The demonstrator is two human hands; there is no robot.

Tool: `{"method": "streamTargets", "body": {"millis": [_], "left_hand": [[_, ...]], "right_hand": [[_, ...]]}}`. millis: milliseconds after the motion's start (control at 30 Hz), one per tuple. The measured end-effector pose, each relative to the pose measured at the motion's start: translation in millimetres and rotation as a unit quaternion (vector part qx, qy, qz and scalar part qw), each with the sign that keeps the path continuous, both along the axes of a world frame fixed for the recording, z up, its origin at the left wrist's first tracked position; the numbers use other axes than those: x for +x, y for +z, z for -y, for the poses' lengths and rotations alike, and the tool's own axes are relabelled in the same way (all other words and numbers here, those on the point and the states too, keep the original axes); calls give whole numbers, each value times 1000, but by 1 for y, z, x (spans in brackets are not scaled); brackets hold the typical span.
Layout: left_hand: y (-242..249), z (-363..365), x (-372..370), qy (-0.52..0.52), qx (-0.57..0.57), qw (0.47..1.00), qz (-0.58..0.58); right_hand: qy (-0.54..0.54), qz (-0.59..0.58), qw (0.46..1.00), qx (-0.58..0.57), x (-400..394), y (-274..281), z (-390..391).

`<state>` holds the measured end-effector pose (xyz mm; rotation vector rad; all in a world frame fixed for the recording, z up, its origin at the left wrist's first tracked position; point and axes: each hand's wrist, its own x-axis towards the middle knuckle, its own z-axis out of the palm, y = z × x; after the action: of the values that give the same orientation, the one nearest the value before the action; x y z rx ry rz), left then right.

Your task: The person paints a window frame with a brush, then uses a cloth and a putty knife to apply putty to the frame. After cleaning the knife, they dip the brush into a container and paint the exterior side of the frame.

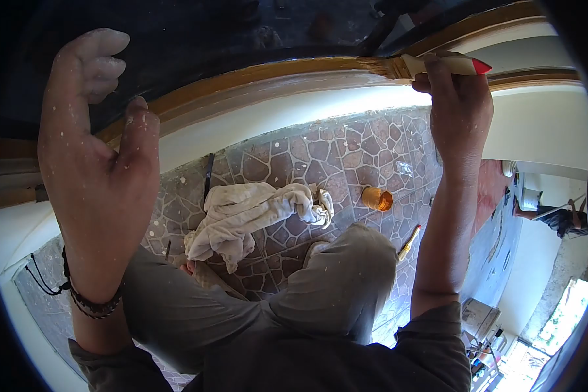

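Note:
A paintbrush (464, 64) with a pale handle and red tip is gripped in my right hand (460, 108). Its bristles lie on the brown wooden window frame (241, 73), whose upper strip looks glossy. My left hand (98, 130), speckled with paint, is raised at the left by the frame and the dark glass (196, 32). Its fingers are curled but apart from the thumb, with nothing between them. On the floor below stands a small container (377, 198) coloured orange-brown inside and out.
A crumpled cream cloth (248, 212) lies on the stone-patterned floor (294, 153) before my knees. Near my right knee is a yellow-handled tool with a red end (409, 242). At the far right are a person (562, 219) and a cluttered stand (483, 346).

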<state>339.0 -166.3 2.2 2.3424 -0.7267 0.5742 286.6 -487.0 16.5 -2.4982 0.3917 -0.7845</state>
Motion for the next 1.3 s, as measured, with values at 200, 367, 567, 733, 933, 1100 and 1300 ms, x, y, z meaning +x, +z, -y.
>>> {"method": "streamTargets", "body": {"millis": [200, 367, 567, 733, 933, 1100, 1300], "left_hand": [[-1, -1, 1, -6, -3, 1000, 0], [0, 1, 0, -8, 4, 1000, 18], [1, 5, -3, 3, -5, 1000, 14], [1, 3, -1, -7, -2, 1000, 22], [3, 4, -2, -3, -4, 1000, 13], [1, 6, -1, -10, -29, 999, 14], [0, 3, 0, -23, -23, 999, 23]], "right_hand": [[-23, 3, 1000, -21, -2, 0, 0], [-38, 14, 999, -34, -4, -4, 2], [-51, 6, 998, -41, -8, -5, 3], [-51, 13, 998, -34, -10, -7, 0], [-30, 82, 993, -74, -16, -15, -7], [7, 157, 987, -45, -32, -18, -13], [36, 99, 982, -157, -37, -19, -23]]}}
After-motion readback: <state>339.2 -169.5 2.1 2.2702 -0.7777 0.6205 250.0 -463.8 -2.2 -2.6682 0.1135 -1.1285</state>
